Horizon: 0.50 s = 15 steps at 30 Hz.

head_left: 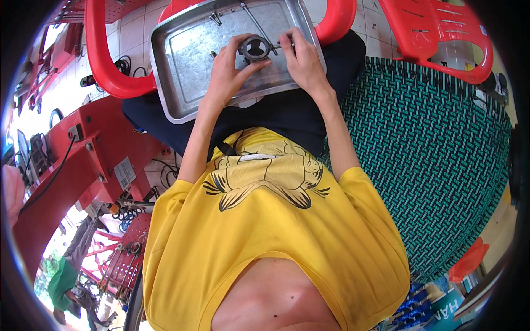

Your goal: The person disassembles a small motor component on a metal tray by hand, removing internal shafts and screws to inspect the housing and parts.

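Observation:
My left hand [225, 69] is closed around a dark ring-shaped metal part [256, 58], with the thumb along its near side and the fingers at its left. From the right, my right hand [302, 59] pinches a thin metal rod [276, 46] that meets the ring's side; the fingers hide its far end, so I cannot tell whether it is a bolt or a tool. Both hands are over a shallow metal tray [175, 102] across my lap. A long thin rod with a short crossbar [254, 19] lies in the tray beyond the ring. Small bolts [216, 19] lie farther left.
Red plastic chair parts [96, 55] flank the tray. Another red plastic chair [441, 33] stands at the far right. A green and black woven seat [425, 165] fills my right side. To my left is a red metal machine frame [61, 165], with cables [130, 66] on the tiled floor.

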Motion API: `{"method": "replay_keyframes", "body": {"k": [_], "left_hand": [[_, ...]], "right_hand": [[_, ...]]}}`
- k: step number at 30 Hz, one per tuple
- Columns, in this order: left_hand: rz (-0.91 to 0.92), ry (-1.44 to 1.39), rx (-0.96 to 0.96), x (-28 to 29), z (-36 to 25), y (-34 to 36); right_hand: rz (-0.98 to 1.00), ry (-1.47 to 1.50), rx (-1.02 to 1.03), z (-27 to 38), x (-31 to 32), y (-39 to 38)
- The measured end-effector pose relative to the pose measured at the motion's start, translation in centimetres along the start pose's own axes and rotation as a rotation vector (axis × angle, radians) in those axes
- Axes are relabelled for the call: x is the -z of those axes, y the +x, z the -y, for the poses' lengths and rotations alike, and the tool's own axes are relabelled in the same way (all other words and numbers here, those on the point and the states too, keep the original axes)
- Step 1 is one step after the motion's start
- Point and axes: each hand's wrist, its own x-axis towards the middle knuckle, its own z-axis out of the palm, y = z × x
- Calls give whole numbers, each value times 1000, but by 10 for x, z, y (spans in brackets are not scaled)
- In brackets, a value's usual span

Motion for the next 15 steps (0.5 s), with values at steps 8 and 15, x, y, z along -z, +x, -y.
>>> {"method": "replay_keyframes", "body": {"k": [8, 15], "left_hand": [[-2, -8, 5, 1, 0, 0], [-8, -12, -5, 1, -2, 0]], "right_hand": [[36, 84, 94, -10, 1, -5], [79, -2, -57, -5, 0, 1]]}}
